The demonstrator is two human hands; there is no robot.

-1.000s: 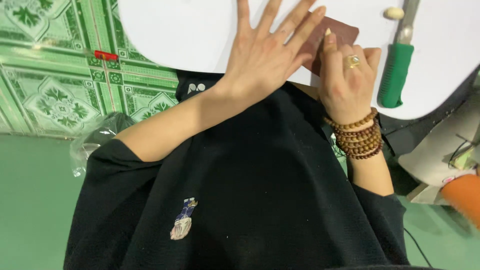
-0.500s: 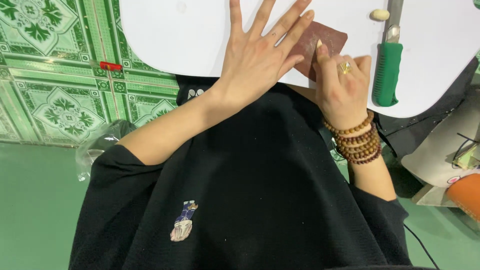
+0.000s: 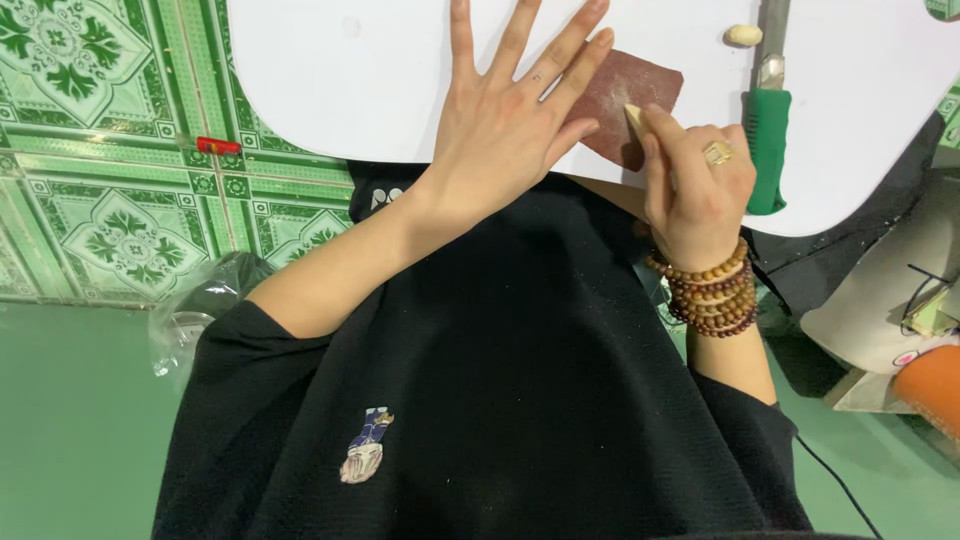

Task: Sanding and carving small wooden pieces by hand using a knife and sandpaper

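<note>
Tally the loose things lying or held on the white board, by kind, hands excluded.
Brown sandpaper sheet, under the left hand: 1
Pale wooden pieces: 2, one pinched in the right hand at, one loose bead
Green-handled tool: 1
Total: 4

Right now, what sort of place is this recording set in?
Probably a home craft corner on the floor: a white board rests over green patterned floor tiles, holding a brown sandpaper sheet and a green-handled knife.
</note>
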